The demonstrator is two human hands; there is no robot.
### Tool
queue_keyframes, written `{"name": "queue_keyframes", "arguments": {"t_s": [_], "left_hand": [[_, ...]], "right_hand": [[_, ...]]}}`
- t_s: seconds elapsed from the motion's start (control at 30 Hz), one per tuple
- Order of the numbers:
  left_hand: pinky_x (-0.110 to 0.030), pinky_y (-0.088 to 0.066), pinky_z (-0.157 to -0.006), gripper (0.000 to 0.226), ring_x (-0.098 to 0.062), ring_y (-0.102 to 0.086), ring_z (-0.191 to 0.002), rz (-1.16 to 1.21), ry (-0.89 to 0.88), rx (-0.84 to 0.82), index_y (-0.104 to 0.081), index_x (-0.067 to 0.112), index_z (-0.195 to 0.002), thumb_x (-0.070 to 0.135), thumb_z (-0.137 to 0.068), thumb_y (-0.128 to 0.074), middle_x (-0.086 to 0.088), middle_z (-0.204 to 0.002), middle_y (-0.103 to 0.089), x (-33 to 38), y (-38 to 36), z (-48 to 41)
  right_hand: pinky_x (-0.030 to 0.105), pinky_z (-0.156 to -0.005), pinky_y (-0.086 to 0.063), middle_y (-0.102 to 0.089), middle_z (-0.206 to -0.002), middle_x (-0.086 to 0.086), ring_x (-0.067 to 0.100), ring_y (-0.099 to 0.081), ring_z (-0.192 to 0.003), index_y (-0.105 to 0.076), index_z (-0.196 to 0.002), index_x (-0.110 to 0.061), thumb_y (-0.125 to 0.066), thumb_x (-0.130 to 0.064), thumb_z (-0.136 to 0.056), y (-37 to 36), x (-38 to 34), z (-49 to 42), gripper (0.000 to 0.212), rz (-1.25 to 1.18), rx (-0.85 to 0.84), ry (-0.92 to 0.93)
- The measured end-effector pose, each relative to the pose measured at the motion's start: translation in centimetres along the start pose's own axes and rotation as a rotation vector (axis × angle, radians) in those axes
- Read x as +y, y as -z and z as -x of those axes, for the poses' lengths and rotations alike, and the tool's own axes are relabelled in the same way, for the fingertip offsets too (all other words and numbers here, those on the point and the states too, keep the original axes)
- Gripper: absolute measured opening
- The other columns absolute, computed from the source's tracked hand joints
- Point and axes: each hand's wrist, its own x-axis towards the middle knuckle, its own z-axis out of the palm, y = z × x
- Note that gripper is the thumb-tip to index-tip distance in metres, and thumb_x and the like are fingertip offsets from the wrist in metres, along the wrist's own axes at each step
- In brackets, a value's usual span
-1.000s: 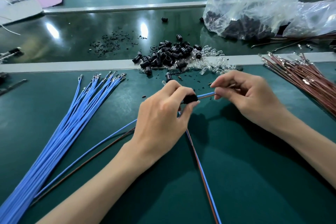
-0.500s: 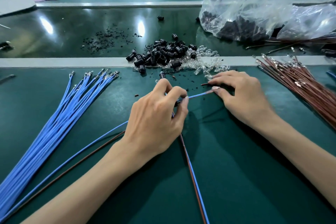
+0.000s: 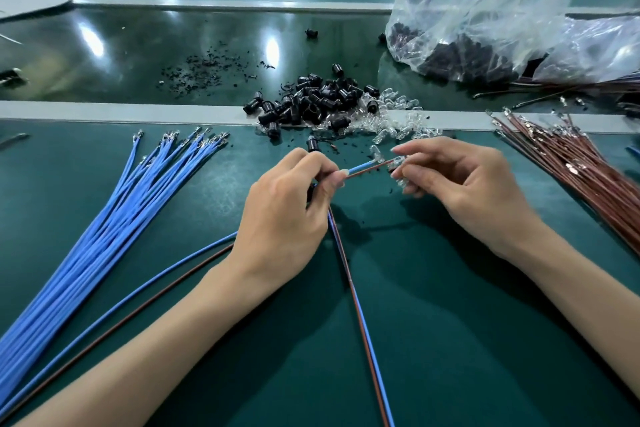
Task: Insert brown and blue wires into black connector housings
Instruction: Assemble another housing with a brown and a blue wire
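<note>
My left hand pinches a blue and brown wire pair just behind its free ends; the pair trails down the mat toward me. A black housing shows only as a dark sliver under my left fingers. My right hand holds a small clear plastic piece at the wire tips. A pile of black connector housings lies beyond my hands, with clear pieces beside it. A second blue and brown pair lies under my left forearm.
A fan of blue wires covers the left of the green mat. Brown wires lie in a bundle at the right. Clear plastic bags of black parts sit at the back right. Black crumbs dot the glossy strip.
The black housing seen at my left fingertips a second ago has slid back out of sight along the wires. My right hand now holds a clear piece at the wire tips.
</note>
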Motion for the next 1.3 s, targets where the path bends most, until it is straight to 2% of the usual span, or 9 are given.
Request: {"name": "queue_keyframes", "arguments": {"t_s": [0.13,0.33,0.5,0.57,0.77,0.93,1.1,1.3], "left_hand": [[-0.026,-0.037,-0.062,0.011,-0.011,-0.045,-0.065,0.004,0.002,-0.018,-0.064,0.012,-0.084,0.019,-0.092,-0.061,0.005,-0.078,-0.056,-0.1,0.0,0.0],[-0.033,-0.046,-0.066,0.015,-0.018,-0.055,-0.068,0.065,-0.08,-0.064,-0.066,0.011,-0.089,0.021,-0.091,-0.056,0.003,-0.078,-0.061,0.4,-0.1,0.2],[-0.028,-0.045,-0.063,0.015,-0.01,-0.051,-0.065,0.034,-0.141,-0.064,-0.065,0.01,-0.091,0.021,-0.092,-0.054,0.018,-0.075,-0.051,0.6,-0.3,0.3],[-0.026,-0.044,-0.063,0.014,-0.008,-0.049,-0.065,0.02,-0.142,-0.045,-0.063,0.01,-0.091,0.019,-0.092,-0.053,0.022,-0.074,-0.047,0.6,-0.2,0.3],[-0.03,-0.043,-0.06,0.013,-0.012,-0.049,-0.06,0.063,-0.069,-0.044,-0.055,0.017,-0.089,0.028,-0.092,-0.05,0.013,-0.066,-0.053,0.9,0.0,0.4],[-0.013,-0.035,-0.056,0.018,-0.007,-0.047,-0.056,0.071,-0.04,-0.075,-0.048,0.023,-0.087,0.038,-0.085,-0.058,0.011,-0.062,-0.051,1.3,0.1,0.5],[-0.017,-0.032,-0.056,0.021,-0.005,-0.042,-0.055,0.07,-0.065,-0.098,-0.063,0.014,-0.081,0.033,-0.088,-0.057,0.012,-0.063,-0.047,1.0,0.1,0.2],[-0.014,-0.03,-0.057,0.015,-0.009,-0.041,-0.059,0.087,-0.08,-0.022,-0.069,0.01,-0.079,0.023,-0.085,-0.063,0.012,-0.072,-0.044,1.0,0.2,0.2]], "right_hand": [[0.014,-0.07,-0.053,-0.074,-0.084,0.0,0.007,-0.068,-0.069,-0.072,-0.09,-0.026,-0.068,-0.021,-0.074,0.0,-0.1,0.1,0.017,-0.077,0.033,0.003],[0.018,-0.069,-0.055,-0.073,-0.083,0.005,0.011,-0.067,-0.067,-0.069,-0.083,-0.018,-0.068,-0.019,-0.074,-0.2,-0.2,0.2,0.009,-0.052,0.014,0.015],[0.018,-0.068,-0.053,-0.073,-0.081,0.001,0.013,-0.068,-0.068,-0.065,-0.093,-0.018,-0.067,-0.022,-0.075,0.0,-0.1,0.1,0.018,-0.087,0.002,-0.026],[0.017,-0.068,-0.053,-0.074,-0.08,0.001,0.011,-0.068,-0.068,-0.067,-0.089,-0.016,-0.066,-0.023,-0.075,0.0,0.0,0.0,0.016,-0.07,-0.033,-0.052],[0.011,-0.065,-0.049,-0.072,-0.073,-0.006,0.003,-0.065,-0.064,-0.067,-0.079,-0.017,-0.066,-0.023,-0.074,-0.3,-0.3,0.2,0.009,-0.043,-0.059,-0.035],[0.013,-0.066,-0.05,-0.071,-0.073,-0.005,0.005,-0.065,-0.064,-0.066,-0.08,-0.02,-0.067,-0.024,-0.074,-1.2,-0.6,0.6,0.007,-0.057,-0.057,0.002],[0.015,-0.067,-0.051,-0.07,-0.073,-0.002,0.007,-0.065,-0.065,-0.066,-0.081,-0.018,-0.069,-0.021,-0.073,-1.0,-0.9,0.6,0.009,-0.103,-0.073,-0.018],[0.012,-0.066,-0.049,-0.071,-0.072,-0.002,0.004,-0.064,-0.064,-0.069,-0.082,-0.016,-0.066,-0.021,-0.075,-0.9,-1.0,0.3,0.009,-0.126,-0.163,-0.088]]}}
